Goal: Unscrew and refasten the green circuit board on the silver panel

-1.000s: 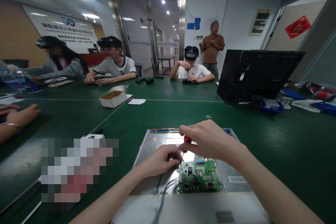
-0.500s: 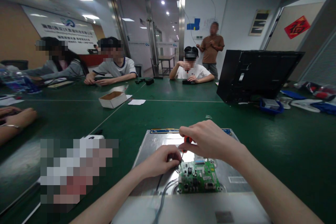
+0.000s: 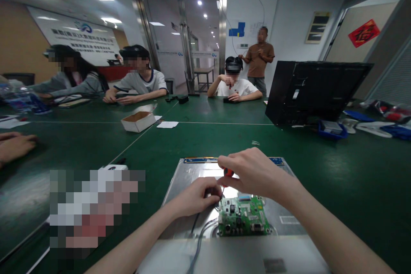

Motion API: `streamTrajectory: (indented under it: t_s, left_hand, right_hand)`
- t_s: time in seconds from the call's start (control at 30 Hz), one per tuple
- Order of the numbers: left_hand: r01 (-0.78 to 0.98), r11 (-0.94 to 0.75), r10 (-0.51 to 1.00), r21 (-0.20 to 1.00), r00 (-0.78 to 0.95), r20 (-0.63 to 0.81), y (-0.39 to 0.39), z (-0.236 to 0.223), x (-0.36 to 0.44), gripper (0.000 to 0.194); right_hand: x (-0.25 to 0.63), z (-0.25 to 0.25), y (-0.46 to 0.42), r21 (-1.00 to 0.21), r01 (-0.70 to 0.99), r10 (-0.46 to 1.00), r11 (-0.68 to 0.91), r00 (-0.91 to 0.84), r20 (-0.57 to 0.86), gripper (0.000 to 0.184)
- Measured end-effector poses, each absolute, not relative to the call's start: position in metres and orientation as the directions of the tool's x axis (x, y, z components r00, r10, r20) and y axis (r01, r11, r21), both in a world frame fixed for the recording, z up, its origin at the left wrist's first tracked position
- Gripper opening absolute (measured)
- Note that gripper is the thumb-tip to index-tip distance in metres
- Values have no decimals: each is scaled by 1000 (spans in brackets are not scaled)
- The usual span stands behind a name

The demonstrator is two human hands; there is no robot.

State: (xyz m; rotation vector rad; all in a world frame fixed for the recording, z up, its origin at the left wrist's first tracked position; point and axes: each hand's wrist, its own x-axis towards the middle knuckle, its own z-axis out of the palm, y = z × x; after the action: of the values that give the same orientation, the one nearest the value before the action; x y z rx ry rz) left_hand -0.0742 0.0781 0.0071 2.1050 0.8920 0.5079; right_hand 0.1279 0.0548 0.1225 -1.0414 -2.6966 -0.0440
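My right hand is closed around the red-orange handle of a screwdriver. Its thin shaft points down to the upper left corner of a green circuit board. My left hand is pinched close to the screwdriver's tip at that corner; what its fingers hold, if anything, is hidden. The board lies on the metal back of a flat panel, which has a blue circuit strip along its far edge. Grey cables run beside the board on its left.
On the green table stand an open white box and a large black monitor. A blue tray sits below the monitor. Another person's hand rests at the left. Several people are around the table's far side.
My right hand and the screwdriver handle have shifted very slightly left. My left hand and the board stay put. The other person's hand at the left has drawn back a little.
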Motion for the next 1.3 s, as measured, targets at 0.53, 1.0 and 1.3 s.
streamTrajectory:
  t_s: [0.53,1.0,1.3]
  left_hand:
    - [414,-465,723,782,687,66,79,5,-75,14]
    - [404,-451,726,796,685,64,81,2,-75,10]
    - [394,-439,723,807,688,58,80,2,-75,14]
  right_hand:
    - [126,121,53,-101,652,653,752,-715,249,10]
    - [124,121,52,-130,644,654,754,-713,253,11]
    - [124,118,53,-31,698,676,716,-681,280,23]
